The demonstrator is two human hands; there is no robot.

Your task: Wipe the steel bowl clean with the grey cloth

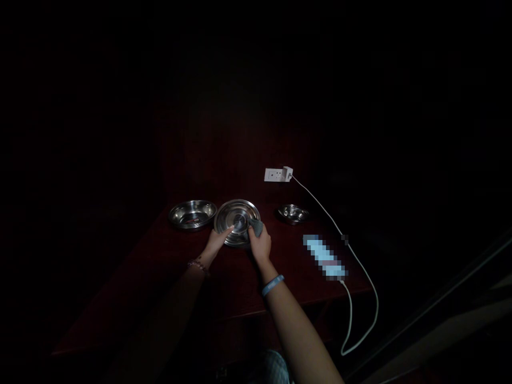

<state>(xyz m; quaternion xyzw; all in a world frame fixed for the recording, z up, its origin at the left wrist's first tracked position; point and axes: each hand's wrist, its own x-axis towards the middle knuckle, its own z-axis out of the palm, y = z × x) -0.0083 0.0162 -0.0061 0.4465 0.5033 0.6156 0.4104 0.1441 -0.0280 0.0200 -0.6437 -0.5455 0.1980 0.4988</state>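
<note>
Left hand [217, 241] is closed on the steel dish [235, 214] at its seven o'clock, thumb across the inner face, remaining fingers hidden; right hand [261, 245], at four o'clock, has a grey cloth [256, 228] pinched against the dish. Forearms reach in from seven and five o'clock, the dish tilted toward the wearer, other steel dishes [192, 215] at nine, a small bowl [293, 214] at three.

The steel plate [229, 212] is silver with concentric rings, the cloth [256, 228] grey, the small steel bowl [295, 214] silver. The tabletop [236, 277] is dark red, the wall socket [272, 175] and charging cable [322, 207] white, the wristband [273, 285] light blue.
</note>
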